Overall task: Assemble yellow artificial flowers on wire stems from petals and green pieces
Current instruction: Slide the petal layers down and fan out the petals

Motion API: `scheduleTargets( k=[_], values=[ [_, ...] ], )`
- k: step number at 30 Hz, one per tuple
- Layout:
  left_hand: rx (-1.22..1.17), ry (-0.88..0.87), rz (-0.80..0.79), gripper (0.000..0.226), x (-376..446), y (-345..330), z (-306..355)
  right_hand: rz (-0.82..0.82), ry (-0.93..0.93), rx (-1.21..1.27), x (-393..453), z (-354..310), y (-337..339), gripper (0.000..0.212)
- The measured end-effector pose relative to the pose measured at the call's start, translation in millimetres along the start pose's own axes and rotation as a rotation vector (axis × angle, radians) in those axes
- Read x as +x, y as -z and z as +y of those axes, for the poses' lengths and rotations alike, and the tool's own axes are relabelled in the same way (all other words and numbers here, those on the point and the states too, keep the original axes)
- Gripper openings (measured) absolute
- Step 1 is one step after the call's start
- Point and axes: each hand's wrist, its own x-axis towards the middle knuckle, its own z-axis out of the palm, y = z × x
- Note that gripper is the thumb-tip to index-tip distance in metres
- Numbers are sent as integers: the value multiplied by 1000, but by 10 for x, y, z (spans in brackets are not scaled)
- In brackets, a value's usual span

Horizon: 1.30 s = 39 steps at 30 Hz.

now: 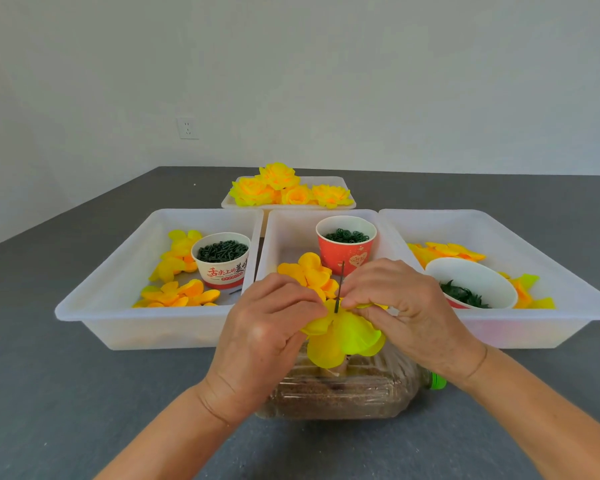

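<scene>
Flower half-built, near centre, sitting upside down on wire stem over clear bottle lying on its side on grey table.

Head view: left hand pinching yellow petal layer at left of stem; right hand pinching it at right, fingertips right against stem. Both grips narrow, closed on petal fabric. Stem pokes up through petal centre, roughly upright.

Parts supply far of hands: left tray with loose petals and white cup of dark green pieces; middle tray with red cup of green rings; right tray with tipped cup of green pieces. Finished flowers in far tray.

Likely step: seating petal layer down stem. To do well: keep pinch close to centre hole, push evenly both sides, keep stem vertical so fabric doesn't tear or skew. Seat flush on layers below before reaching for green piece. Stem base hidden under petals; can't tell how it's anchored.
</scene>
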Motion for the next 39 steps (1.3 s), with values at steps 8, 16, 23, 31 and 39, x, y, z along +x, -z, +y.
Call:
scheduleTargets(
  k=[8,16,23,31,39],
  values=[
    [28,-55,-22,27,33,45,56,-64,-5,-42,-58,-7,8,8],
    [23,-58,-152,24,27,100,44,-200,-159,26,-13,-81,106,15],
    [-271,270,-187,27,81,242,45,-114,-592,304,59,-162,152,7],
    [-448,547,-106,19,137,39,76,-83,-729,443,81,-217,-42,11],
    [-433,486,-166,5,124,15,-19,-47,-708,488,-12,-173,-113,12]
  ],
)
